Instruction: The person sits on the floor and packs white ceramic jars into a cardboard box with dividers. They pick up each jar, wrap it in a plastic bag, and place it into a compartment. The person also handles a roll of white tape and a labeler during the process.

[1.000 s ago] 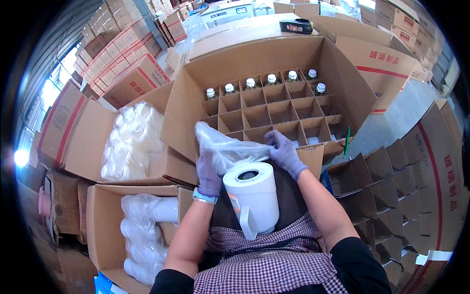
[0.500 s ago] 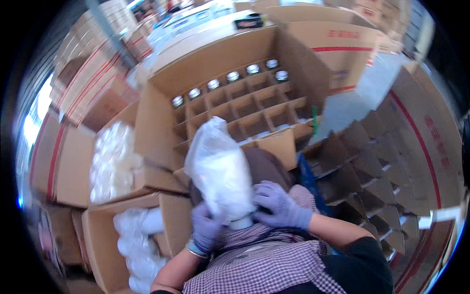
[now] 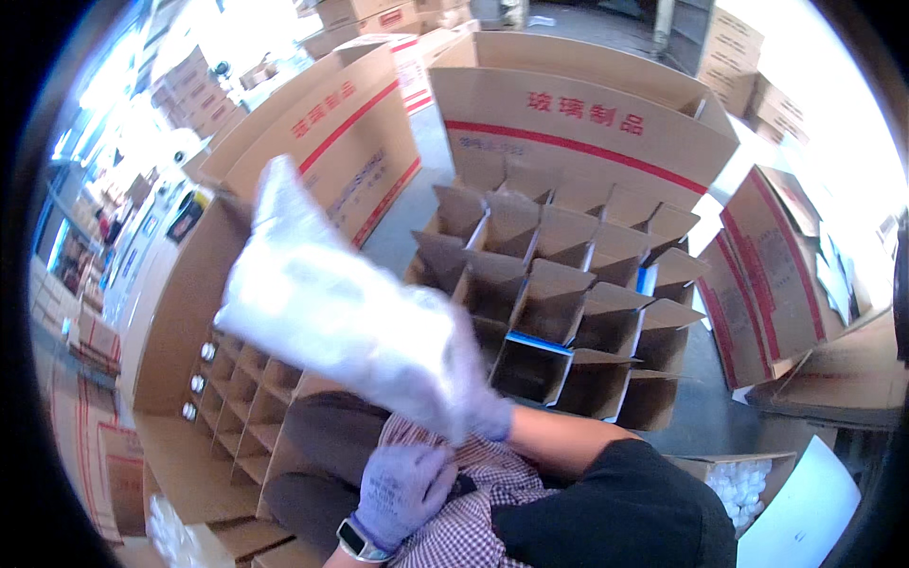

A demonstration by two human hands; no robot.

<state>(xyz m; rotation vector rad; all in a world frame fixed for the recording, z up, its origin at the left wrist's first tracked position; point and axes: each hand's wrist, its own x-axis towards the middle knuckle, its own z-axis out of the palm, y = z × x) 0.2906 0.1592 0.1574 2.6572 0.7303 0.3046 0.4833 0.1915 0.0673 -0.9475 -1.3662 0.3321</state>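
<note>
Hands (image 3: 445,454) under wrapped jar (image 3: 341,308), tilted up-left

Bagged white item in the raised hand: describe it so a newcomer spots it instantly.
Start at the big open cardboard box with empty divider cells at centre. Just left of it, the right hand in a purple glove lifts a blurred white bundle in clear plastic wrap. It is the only wrapped thing held in the air, above everything else.

Bright daylight blown out at upper left and right edge; heavy fisheye bending, black rim; motion blur smears white plastic-wrapped bundle (image 3: 341,312).
</note>
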